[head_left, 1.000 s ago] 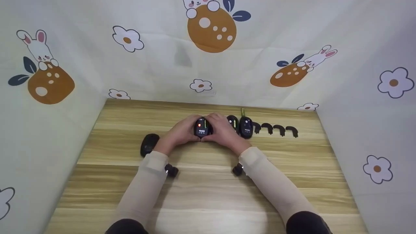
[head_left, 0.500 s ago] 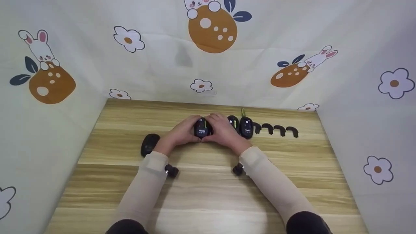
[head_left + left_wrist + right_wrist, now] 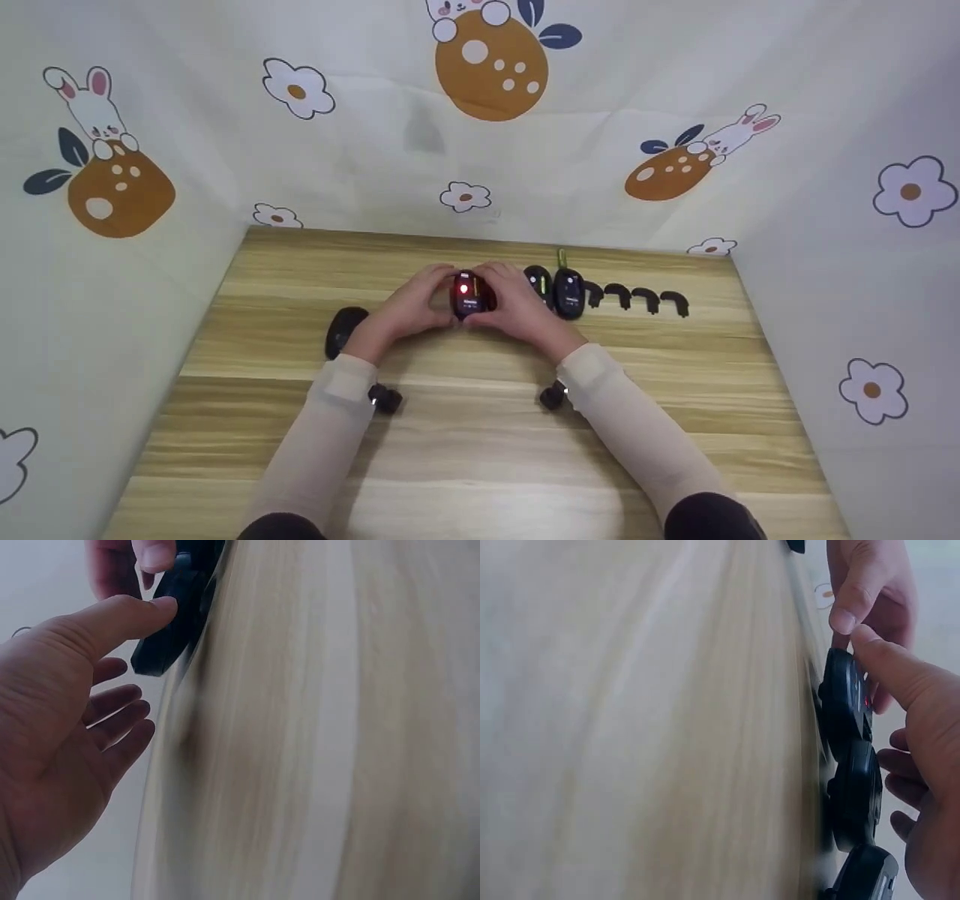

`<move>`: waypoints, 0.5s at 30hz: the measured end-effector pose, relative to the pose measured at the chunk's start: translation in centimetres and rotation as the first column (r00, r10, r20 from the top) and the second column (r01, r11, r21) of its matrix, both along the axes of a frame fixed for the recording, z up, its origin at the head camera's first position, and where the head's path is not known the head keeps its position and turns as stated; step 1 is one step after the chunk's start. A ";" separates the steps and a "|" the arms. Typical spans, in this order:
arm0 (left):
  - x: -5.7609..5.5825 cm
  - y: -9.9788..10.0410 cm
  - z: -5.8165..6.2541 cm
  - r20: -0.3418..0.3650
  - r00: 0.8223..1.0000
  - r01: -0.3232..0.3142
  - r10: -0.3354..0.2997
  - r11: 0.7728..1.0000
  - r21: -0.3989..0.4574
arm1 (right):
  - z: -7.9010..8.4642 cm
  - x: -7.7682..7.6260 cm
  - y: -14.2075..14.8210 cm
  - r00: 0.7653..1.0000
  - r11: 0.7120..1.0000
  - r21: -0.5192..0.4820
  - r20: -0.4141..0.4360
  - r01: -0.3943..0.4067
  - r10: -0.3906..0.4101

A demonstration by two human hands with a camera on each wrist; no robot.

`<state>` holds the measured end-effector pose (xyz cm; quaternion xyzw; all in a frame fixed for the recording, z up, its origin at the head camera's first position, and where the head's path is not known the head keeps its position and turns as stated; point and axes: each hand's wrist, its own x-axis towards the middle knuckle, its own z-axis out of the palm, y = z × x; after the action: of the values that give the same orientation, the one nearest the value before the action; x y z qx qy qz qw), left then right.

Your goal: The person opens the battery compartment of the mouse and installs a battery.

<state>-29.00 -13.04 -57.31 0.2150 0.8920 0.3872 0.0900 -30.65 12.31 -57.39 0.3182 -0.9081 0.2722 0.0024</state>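
Note:
In the head view a small black oval device (image 3: 469, 295) with a glossy face and a glowing red light stands near the table's back. My right hand (image 3: 508, 294) holds it from the right, thumb at its near end, fingers partly behind it. My left hand (image 3: 415, 301) is at its left side; in the left wrist view the left hand's fingers (image 3: 120, 716) are loose and spread, and its thumb overlaps the device's dark end. Seen from the right wrist, the left thumb looks slightly apart from the device (image 3: 844, 694). Whether the left fingertips touch it is hidden.
Two similar black devices, one half behind the right hand (image 3: 537, 280) and one with a green strip sticking up (image 3: 568, 294), stand in a row. Several black hooked pieces (image 3: 645, 300) lie farther right. A larger black oval object (image 3: 346, 332) sits by the left wrist.
My left hand and forearm have shifted slightly left, its grip loosening. The device's red light was lit, went dark, and is lit again. The right hand has barely moved.

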 end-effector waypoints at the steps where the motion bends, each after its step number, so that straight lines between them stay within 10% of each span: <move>1: 0.2 -0.2 0.1 0.001 1.000 -0.007 0.007 1.000 0.001 | 0.0 0.2 0.0 1.000 1.000 -0.024 0.006 -0.001 0.001; 15: 3.1 -4.8 1.9 -0.086 0.993 -0.075 0.078 0.996 0.038 | 0.4 3.2 -3.0 0.996 0.975 -0.210 -0.070 -0.077 0.063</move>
<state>-25.93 -17.87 -55.42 0.1989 0.8958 0.3961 0.0320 -27.42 9.26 -56.97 0.3565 -0.8615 0.3574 0.0555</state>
